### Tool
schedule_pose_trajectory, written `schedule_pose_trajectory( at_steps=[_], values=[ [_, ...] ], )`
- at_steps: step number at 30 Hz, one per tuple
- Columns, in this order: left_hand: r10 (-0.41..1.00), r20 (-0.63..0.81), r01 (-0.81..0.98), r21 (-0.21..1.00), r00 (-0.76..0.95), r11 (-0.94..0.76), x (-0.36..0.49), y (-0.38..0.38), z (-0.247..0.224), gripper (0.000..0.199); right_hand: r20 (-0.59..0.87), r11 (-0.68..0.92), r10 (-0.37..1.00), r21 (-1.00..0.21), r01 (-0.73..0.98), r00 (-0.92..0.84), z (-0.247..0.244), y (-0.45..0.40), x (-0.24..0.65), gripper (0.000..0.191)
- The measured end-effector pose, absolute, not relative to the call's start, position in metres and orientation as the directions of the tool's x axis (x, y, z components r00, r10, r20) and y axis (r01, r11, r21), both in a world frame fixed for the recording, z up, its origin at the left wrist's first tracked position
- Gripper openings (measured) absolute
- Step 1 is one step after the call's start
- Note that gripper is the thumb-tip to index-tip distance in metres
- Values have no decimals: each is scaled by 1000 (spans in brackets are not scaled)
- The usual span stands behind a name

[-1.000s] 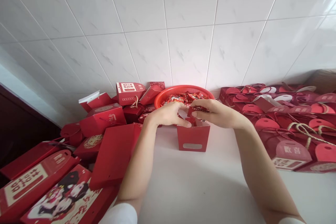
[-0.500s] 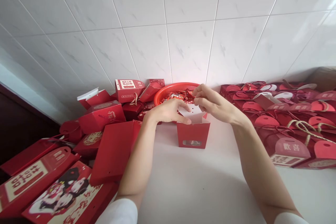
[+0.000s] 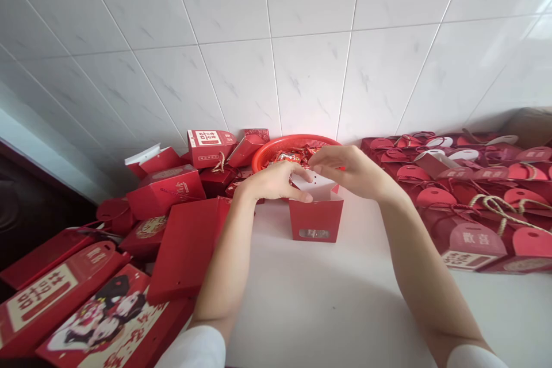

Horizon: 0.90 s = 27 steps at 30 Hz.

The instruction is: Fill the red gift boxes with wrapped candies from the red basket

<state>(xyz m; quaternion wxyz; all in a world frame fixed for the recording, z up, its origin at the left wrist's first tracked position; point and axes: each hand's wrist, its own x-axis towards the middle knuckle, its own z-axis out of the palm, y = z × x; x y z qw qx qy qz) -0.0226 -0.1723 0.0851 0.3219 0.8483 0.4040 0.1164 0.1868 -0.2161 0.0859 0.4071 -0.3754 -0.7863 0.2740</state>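
A small red gift box with an open top and a clear window low on its front stands upright on the white table. My left hand grips the box by its left side, thumb along the front rim. Just above the opening, my right hand hangs with its fingers bent downward. A bright red bit shows under its palm; the rest of what it holds is hidden. Behind both hands is a red plastic basket of small wrapped packets.
On the left lies a jumbled heap of red gift boxes. Rows of closed red boxes with rope handles fill the right side. A tiled wall rises behind the white table.
My right hand has moved slightly left and lower, over the box opening, and a red bit now shows under it. My left hand keeps its hold on the box.
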Motion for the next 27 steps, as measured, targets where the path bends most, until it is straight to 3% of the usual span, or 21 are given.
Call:
schedule_pose_trajectory(
  at_steps=[8, 12, 15, 20, 24, 27],
  values=[
    [766, -37, 615, 622, 642, -485, -21, -170, 83, 39, 469, 511, 860, -785, 351, -204, 97, -224, 207, 27],
    [743, -27, 595, 619, 669, -513, -21, -169, 83, 48, 344, 396, 918, -817, 419, -197, 78, -219, 219, 44],
    [716, -4, 579, 591, 698, -561, -21, -168, 81, 53, 252, 349, 925, -857, 378, -283, 55, -214, 226, 61],
    [710, 157, 537, 549, 687, -641, -17, -164, 77, 32, 168, 249, 902, -955, 160, -398, 33, -217, 229, 69],
    [709, 367, 362, 666, 603, -653, -16, -166, 79, 26, 272, 298, 913, -954, 43, -304, 39, -219, 224, 57],
    [696, 507, 198, 717, 508, -668, -16, -168, 82, 34, 364, 371, 891, -928, -26, -273, 46, -219, 217, 43]
  ],
)
